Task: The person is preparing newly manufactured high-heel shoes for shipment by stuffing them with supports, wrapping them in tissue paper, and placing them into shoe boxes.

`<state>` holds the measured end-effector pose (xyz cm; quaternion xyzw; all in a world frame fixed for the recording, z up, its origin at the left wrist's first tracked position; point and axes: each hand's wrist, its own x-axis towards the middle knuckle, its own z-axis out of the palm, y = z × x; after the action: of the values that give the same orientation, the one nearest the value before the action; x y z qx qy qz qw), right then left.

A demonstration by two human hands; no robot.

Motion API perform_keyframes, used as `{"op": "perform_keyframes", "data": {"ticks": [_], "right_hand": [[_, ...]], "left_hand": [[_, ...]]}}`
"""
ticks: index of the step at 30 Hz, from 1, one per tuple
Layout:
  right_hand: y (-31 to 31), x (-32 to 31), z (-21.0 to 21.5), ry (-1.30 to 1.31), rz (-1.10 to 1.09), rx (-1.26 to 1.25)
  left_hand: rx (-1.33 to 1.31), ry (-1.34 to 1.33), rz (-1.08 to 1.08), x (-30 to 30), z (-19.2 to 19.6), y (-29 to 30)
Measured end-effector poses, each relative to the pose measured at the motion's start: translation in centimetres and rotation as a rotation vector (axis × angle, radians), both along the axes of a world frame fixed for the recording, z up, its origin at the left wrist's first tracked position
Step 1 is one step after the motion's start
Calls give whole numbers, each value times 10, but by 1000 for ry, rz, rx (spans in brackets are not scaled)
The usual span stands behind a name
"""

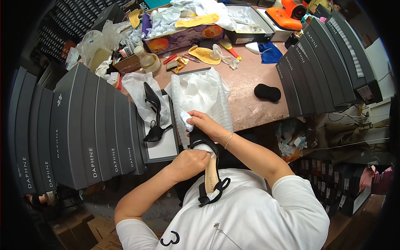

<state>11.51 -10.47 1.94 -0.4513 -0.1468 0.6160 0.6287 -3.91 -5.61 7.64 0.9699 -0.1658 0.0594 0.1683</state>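
A black shoe with a beige insole and a black bow lies against my front, its toe pointing away from me. My right hand is closed round its toe end, with a crumpled white wad at the fingertips. My left hand is closed at the shoe's opening, its fingertips on white stuffing paper. Beyond is an open shoe box with white tissue and a ribbed translucent liner. Left of it, a second black shoe with a slim heel lies on a white box surface.
Grey shoe boxes stand in a row at left, and more boxes at right. On the pink tabletop lie a black oval pad, a blue cloth and a yellow insole-shaped piece. A purple carton holds crumpled paper.
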Motion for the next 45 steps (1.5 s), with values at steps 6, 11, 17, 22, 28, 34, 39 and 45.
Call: {"op": "perform_keyframes", "data": {"ticks": [6,11,17,22,28,34,39,45], "right_hand": [[3,0,4,-6,26,39],[3,-6,-2,-42,44,29],[-6,5,11,59,-6,65],[-10,9,11,213,-90,142],[-9,14,27,-266,-224,288],[-76,-15,104,-1287,464,348],[-80,-29,100,-1942,483,198],[-71,-28,75,-1833,164,261]], "left_hand": [[-97,-48,64,0,1,-2],[-54,28,225,-1,9,-22],[-434,-138,348,2,12,-30],[-1606,31,867,-30,-30,-39],[-2384,-70,848,-13,-76,-60],[-2385,0,913,-14,-43,-47],[-2305,-16,801,-15,-36,-56],[-2132,-46,826,-14,-37,-56]]}}
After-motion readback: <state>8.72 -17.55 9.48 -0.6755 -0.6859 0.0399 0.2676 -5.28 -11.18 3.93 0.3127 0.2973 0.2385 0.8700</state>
